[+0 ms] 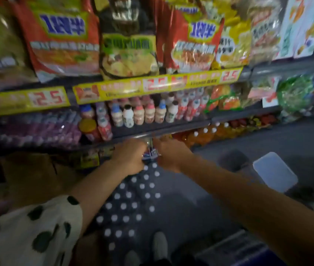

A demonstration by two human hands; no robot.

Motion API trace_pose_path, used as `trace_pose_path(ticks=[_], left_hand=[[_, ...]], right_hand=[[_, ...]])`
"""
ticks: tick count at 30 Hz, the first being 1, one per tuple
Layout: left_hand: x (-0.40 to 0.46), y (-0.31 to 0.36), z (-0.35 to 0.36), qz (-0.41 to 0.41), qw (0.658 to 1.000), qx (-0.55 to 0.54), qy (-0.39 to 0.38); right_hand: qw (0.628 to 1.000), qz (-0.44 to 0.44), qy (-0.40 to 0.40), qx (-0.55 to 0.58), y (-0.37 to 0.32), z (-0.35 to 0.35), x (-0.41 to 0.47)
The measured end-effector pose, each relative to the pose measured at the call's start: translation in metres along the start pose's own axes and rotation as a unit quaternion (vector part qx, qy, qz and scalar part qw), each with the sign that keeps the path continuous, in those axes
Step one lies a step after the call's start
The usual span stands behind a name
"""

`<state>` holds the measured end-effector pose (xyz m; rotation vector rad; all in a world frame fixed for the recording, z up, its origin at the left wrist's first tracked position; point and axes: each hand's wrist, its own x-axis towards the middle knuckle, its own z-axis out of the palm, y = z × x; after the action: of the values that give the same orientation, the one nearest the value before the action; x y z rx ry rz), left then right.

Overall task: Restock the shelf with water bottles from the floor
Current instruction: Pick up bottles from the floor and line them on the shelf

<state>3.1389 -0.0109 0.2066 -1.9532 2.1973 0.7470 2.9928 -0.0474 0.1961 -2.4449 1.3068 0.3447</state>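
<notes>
Bottle [150, 150] sits between both hands, left hand [131, 156] and right hand [168, 153] each curled round a side, just under the shelf [162, 126] edge; blur hides its axis. Both hands equally near. More bottles [131, 200] stand on the floor below

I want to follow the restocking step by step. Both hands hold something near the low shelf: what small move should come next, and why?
Probably slide the bottle forward into the low shelf. The left hand and right hand grip it together just below the shelf edge, above the white-capped bottles on the floor. Blur hides whether there is free space behind.
</notes>
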Motion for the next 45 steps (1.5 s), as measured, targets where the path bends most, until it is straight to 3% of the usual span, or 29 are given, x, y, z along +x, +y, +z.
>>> trace_pose_path(ticks=[7, 13, 17, 22, 26, 31, 38, 45], left_hand=[[0.082, -0.045, 0.25, -0.04, 0.991, -0.09, -0.088], [0.113, -0.083, 0.407, -0.072, 0.985, -0.077, -0.137], [0.122, -0.1, 0.467, -0.092, 0.982, -0.083, -0.141], [0.121, -0.111, 0.494, -0.092, 0.983, -0.097, -0.128], [0.108, -0.107, 0.466, -0.073, 0.982, -0.132, -0.113], [0.077, -0.079, 0.362, -0.047, 0.973, -0.208, -0.089], [0.018, -0.011, 0.122, 0.051, 0.966, -0.241, -0.083], [-0.052, 0.03, -0.071, 0.102, 0.96, -0.262, 0.008]], right_hand=[[0.985, 0.08, -0.139, 0.061, 0.061, 0.253, 0.049], [0.967, 0.098, -0.229, 0.057, 0.071, 0.461, 0.076], [0.966, 0.1, -0.237, 0.022, 0.066, 0.538, 0.1], [0.985, 0.035, -0.168, -0.018, 0.066, 0.572, 0.111], [0.975, 0.004, -0.224, -0.002, 0.072, 0.507, 0.098], [0.973, -0.044, -0.225, 0.026, 0.066, 0.331, 0.054], [0.989, -0.14, -0.053, 0.008, 0.034, 0.027, -0.033], [0.973, -0.176, 0.149, 0.025, -0.018, -0.207, -0.115]])
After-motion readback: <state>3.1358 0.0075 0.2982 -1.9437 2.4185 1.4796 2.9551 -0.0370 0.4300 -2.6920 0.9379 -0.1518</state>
